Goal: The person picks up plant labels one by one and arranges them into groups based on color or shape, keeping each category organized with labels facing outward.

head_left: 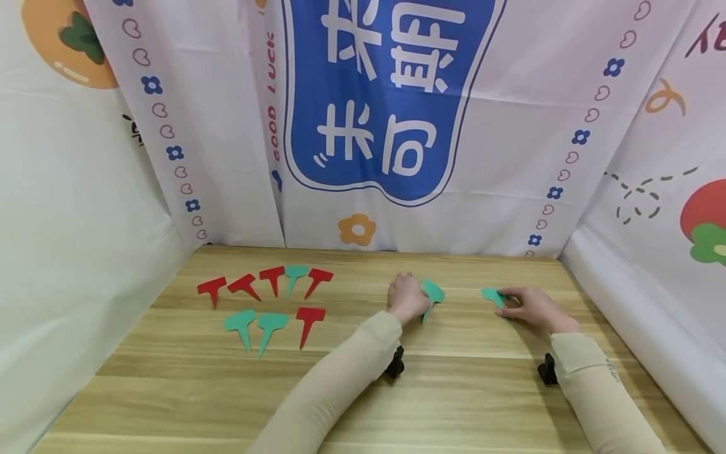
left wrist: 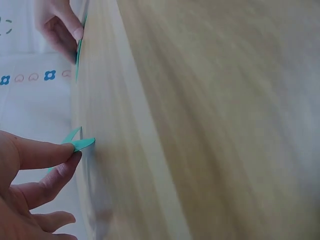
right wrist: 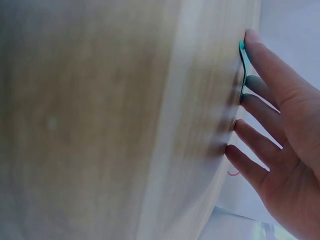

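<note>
Right of the table's middle, my left hand pinches a green T-shaped plant label by its stem. In the left wrist view, the thumb and forefinger meet on this label, with the other fingers loosely bent. Farther right, my right hand holds a second green plant label, its broad head pointing away to the left. The right wrist view shows the thumb on one side of that thin label and fingertips on the other, close over the wooden surface.
On the table's left lie several red plant labels and green plant labels, in two loose rows. A printed cloth hangs behind the wooden table, and white cloth walls flank it. Small black devices sit at both wrists.
</note>
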{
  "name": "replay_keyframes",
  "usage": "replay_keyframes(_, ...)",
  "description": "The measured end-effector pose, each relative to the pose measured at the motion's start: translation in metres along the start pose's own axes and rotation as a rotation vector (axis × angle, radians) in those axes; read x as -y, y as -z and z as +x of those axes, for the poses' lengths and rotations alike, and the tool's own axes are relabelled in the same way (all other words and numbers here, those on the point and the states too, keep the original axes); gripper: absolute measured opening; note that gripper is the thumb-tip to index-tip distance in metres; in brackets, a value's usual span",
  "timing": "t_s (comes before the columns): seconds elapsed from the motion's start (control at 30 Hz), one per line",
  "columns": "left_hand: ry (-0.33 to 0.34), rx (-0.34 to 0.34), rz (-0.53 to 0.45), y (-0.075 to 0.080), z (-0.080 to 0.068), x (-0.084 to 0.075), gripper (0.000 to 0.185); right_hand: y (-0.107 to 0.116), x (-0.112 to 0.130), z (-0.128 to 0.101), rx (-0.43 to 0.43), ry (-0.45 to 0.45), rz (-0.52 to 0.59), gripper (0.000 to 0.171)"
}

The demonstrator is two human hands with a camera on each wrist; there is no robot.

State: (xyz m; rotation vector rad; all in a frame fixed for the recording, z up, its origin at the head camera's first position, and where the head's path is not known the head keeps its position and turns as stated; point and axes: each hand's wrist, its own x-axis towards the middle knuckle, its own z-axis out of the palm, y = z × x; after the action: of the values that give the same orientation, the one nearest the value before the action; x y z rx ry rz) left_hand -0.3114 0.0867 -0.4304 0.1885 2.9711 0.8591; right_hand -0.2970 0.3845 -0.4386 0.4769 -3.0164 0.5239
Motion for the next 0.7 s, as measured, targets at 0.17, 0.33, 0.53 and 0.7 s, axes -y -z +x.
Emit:
replay_keyframes(0.17, 0.033, 0.0, 0.041, -0.007, 0.001, -0.008, 0.013, 0.0, 0.0, 0.0, -0.004, 0.005, -0.007, 0.061)
replay_keyframes(0.33, 0.05, -0.008, 0.071, -0.016, 0.001, -0.018, 0.046, 0.0, 0.001, -0.001, -0.002, 0.002, -0.008, 0.061)
replay_keyframes(0.53, 0.067, -0.009, 0.043, -0.026, 0.001, -0.028, 0.059, 0.001, 0.004, -0.001, 0.011, -0.009, -0.007, 0.061)
replay_keyframes(0.7, 0.081, -0.009, 0.066, -0.033, 0.0, -0.038, 0.07, 0.001, 0.003, 0.0, 0.009, -0.004, -0.012, 0.061)
